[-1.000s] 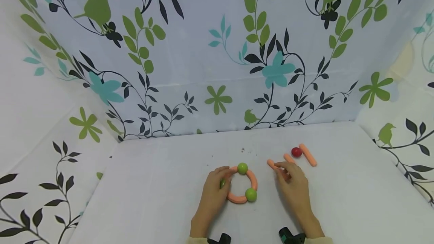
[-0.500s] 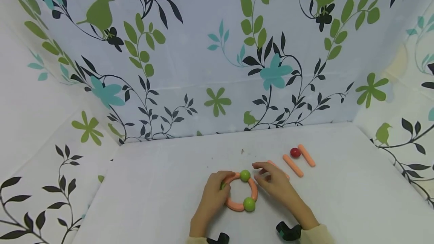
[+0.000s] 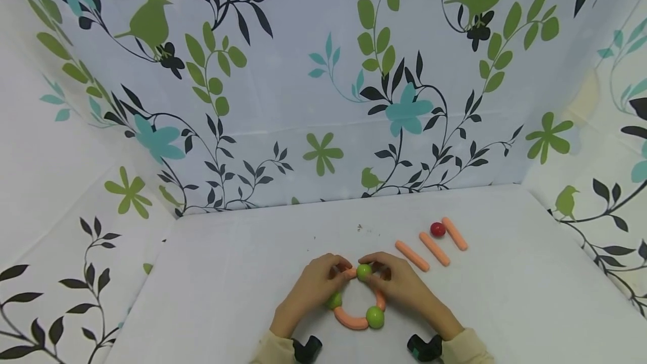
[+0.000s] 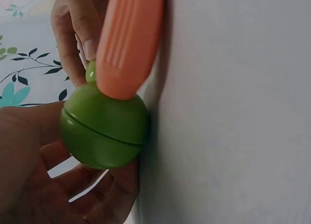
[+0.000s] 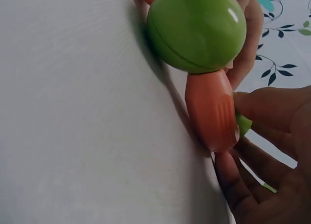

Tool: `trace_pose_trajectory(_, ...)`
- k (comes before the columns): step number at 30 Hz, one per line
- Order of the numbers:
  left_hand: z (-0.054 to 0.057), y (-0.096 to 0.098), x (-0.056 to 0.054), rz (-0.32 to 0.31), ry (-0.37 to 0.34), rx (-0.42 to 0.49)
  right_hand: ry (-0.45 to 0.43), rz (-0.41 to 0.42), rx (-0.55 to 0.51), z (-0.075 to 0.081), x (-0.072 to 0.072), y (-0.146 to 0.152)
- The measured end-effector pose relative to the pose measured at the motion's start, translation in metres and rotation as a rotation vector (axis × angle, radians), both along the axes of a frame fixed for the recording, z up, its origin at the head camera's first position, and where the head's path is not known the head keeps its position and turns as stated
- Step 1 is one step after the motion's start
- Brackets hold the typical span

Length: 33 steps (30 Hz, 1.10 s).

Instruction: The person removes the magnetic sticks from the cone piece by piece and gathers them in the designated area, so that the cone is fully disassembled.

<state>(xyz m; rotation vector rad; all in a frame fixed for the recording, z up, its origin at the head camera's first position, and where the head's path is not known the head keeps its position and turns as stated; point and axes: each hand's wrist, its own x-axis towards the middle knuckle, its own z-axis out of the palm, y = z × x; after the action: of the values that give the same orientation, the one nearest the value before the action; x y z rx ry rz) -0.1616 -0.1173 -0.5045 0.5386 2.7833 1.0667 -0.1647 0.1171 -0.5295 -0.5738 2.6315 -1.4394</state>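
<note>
A ring of curved orange rods (image 3: 351, 320) joined by green balls (image 3: 375, 317) lies on the white table. My left hand (image 3: 314, 282) is at its upper left, thumb and fingers pinching the upper orange rod. On the other side my right hand (image 3: 396, 281) grips the top green ball (image 3: 363, 272) between thumb and fingers. Close in the left wrist view are the ring's left green ball (image 4: 104, 127) and a ribbed orange rod (image 4: 129, 44). The right wrist view shows the lower green ball (image 5: 197, 29) with the right-hand curved rod (image 5: 210, 110) against it. My fingers partly cover the ring's upper part.
Beyond my right hand lie straight orange rods (image 3: 411, 255), with a red ball (image 3: 437, 230) beside the farthest one. The white table (image 3: 227, 285) extends to both sides. A cloth printed with leaves and birds (image 3: 283, 83) hangs behind it.
My right hand has left the nearest straight orange rod and moved left to the ring's top green ball. My left hand has shifted from the ring's left side to its upper rod.
</note>
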Motion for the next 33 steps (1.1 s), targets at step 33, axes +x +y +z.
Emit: trace_pose_trajectory(33, -0.008, -0.007, -0.010, 0.006, 0.000, 0.058, -0.072, 0.017, -0.009, -0.004, -0.002, 0.006)
